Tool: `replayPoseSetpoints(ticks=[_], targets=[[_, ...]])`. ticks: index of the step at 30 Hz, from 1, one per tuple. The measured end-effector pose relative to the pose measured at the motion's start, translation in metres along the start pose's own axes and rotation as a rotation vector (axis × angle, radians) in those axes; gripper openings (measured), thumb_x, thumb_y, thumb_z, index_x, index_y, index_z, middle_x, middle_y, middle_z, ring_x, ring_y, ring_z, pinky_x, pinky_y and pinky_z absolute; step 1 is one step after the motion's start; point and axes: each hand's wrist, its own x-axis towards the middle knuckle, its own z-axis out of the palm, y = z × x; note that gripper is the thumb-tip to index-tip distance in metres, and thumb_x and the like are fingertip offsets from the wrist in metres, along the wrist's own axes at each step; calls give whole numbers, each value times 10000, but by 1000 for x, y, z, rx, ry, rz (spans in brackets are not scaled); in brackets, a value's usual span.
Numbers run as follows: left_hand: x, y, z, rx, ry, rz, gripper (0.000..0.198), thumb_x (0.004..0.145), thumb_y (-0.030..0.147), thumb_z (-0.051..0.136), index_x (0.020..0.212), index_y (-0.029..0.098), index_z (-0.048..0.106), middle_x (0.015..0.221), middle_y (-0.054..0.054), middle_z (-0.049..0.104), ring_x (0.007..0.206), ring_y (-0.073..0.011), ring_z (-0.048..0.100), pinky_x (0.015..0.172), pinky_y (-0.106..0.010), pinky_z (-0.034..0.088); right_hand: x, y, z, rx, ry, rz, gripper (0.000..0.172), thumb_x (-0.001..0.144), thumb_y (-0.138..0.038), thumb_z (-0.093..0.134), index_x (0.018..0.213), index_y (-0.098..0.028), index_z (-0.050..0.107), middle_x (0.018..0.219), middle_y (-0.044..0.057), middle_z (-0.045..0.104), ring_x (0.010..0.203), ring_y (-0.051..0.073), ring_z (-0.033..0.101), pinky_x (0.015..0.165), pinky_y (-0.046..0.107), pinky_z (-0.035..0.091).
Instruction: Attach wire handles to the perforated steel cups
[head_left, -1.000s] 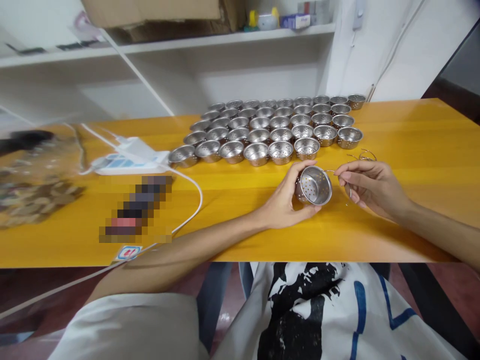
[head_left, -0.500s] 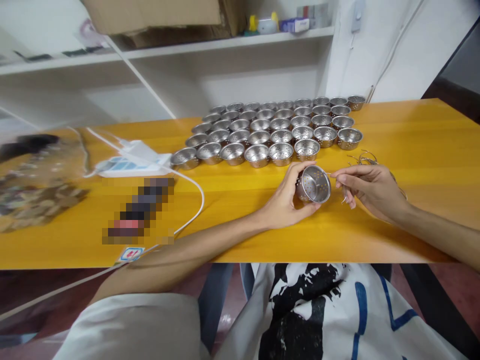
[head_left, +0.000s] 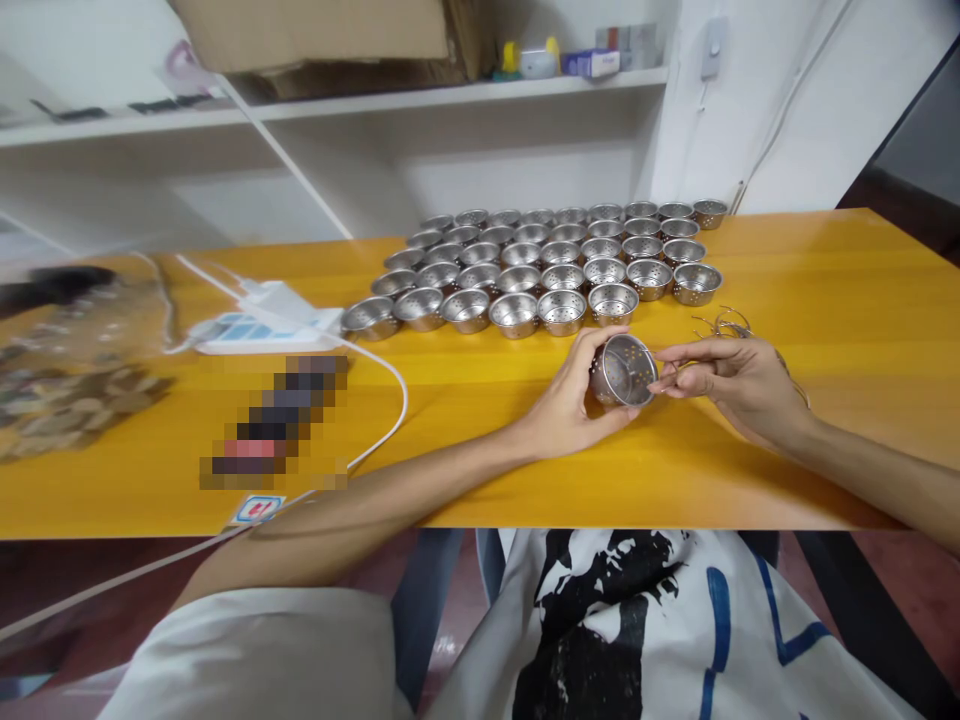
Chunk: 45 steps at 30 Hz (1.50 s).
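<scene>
My left hand (head_left: 574, 405) is wrapped round a small perforated metal cup (head_left: 624, 372), tilted so that its open mouth faces right and toward me. Beside the rim of that cup, my right hand (head_left: 731, 380) pinches a thin wire (head_left: 670, 378) between thumb and fingers. Most of this wire is hidden by the fingertips, and I cannot tell whether it passes through a hole. Several loose curved wires (head_left: 726, 324) lie on the table just behind my right hand, partly covered by it.
Rows of perforated metal cups (head_left: 514, 314) stand along the back of the yellow table (head_left: 480, 490). To the left are a white power strip (head_left: 262, 330), a white cable (head_left: 405, 395), a blurred-out object (head_left: 281, 415) and a pile of small brown pieces (head_left: 90, 405). A shelf (head_left: 360, 105) runs behind.
The fingers of my right hand have shifted slightly left and down and closed in at the cup's rim. Less of the wire shows now. My left hand keeps its hold on the cup.
</scene>
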Motion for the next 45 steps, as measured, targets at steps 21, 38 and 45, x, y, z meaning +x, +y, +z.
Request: replayPoseSetpoints(ticks=[21,38,45], targets=[[6,3,-10,-490,-204,-211,794,846,409,961,1522,257,572,1391,-111,699,1272,-309,695,1128,-450,552,6,-2,-9,-231,-266,-228,348,1083,-496,763,893,-205,775,923,65,770,601,136,729,501,281,602],[15,2,-7,-600,-229,-405,773,765,346,977,1441,206,629,1321,-120,711,1054,-230,730,877,-349,605,11,0,-3,-451,-451,-103,581,1101,-626,662,716,-202,565,735,-20,482,690,135,401,669,298,353],[16,-1,-5,-564,-206,-307,746,745,304,993,1406,211,662,1355,-116,728,1197,-280,726,1038,-419,574,12,3,-2,-522,-411,-107,664,1083,-718,608,670,-217,468,666,-40,385,629,121,303,611,295,292]])
